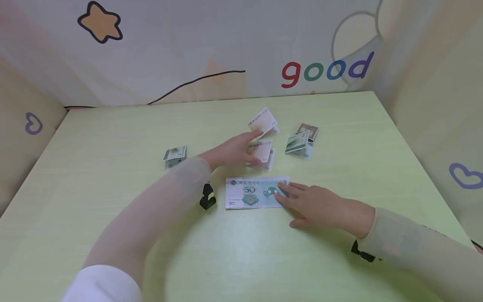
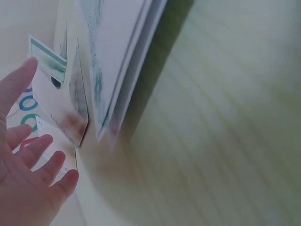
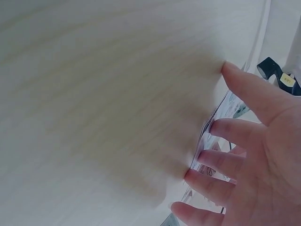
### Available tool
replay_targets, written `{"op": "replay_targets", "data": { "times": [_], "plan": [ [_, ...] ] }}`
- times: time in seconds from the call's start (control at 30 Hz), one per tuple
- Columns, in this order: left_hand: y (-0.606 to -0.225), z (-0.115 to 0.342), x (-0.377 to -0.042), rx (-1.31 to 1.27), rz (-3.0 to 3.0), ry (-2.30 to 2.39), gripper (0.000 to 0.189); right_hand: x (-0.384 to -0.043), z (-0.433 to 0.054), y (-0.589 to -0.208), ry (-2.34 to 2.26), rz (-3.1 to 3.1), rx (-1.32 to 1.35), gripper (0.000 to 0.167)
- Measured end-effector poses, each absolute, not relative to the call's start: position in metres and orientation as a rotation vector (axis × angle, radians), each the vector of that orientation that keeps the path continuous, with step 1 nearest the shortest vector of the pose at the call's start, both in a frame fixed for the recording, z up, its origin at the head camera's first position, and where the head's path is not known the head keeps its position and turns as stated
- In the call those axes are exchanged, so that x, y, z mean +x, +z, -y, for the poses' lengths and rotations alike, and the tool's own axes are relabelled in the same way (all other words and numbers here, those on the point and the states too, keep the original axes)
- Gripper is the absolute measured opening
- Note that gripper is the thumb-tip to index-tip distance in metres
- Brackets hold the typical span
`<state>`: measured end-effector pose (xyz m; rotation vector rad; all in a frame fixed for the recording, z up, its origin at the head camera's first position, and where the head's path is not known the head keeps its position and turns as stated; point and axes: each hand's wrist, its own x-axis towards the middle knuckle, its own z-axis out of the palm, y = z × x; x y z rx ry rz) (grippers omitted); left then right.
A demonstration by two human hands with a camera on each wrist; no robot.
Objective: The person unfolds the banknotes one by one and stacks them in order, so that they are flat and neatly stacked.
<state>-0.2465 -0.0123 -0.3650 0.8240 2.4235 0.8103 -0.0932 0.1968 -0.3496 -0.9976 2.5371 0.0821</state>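
Note:
Flat on the table lies a small stack of play banknotes [image 1: 243, 193] with a 50 note on top. My right hand [image 1: 317, 205] rests its fingertips on the stack's right end, fingers spread; in the right wrist view, the right hand [image 3: 249, 150] has its thumb on the tabletop. Beyond the stack, my left hand [image 1: 234, 151] reaches over two folded pinkish notes, a nearer one [image 1: 261, 152] and a farther one [image 1: 264, 121]. The left hand [image 2: 33, 174] has its fingers apart in the left wrist view; whether it touches a note is unclear.
A folded green note [image 1: 298, 142] stands tent-like at the right, against a brownish note [image 1: 310, 131]. Another folded green note [image 1: 175, 154] stands left of my left forearm. Printed cloth walls [image 1: 188, 50] border the pale table [image 1: 113, 134] at the back and sides.

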Motion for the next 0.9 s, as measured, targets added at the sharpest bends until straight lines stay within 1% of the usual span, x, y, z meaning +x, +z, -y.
{"op": "replay_targets", "data": {
  "times": [0.37, 0.7, 0.9],
  "plan": [
    [-0.3740, 0.0080, -0.2494, 0.813, -2.348, 0.876, 0.093, -0.0935, -0.1972, -0.3498, 0.086, -2.530, -0.988, 0.068],
    [-0.3737, 0.0097, -0.2485, 0.895, -2.402, 0.878, 0.085, -0.0930, -0.1990, -0.3549, 0.057, -2.545, -1.015, 0.069],
    [-0.3664, 0.0171, -0.2459, 0.840, -2.411, 1.027, 0.085, -0.0944, -0.2008, -0.3543, 0.015, -2.552, -1.027, 0.070]
  ]
}}
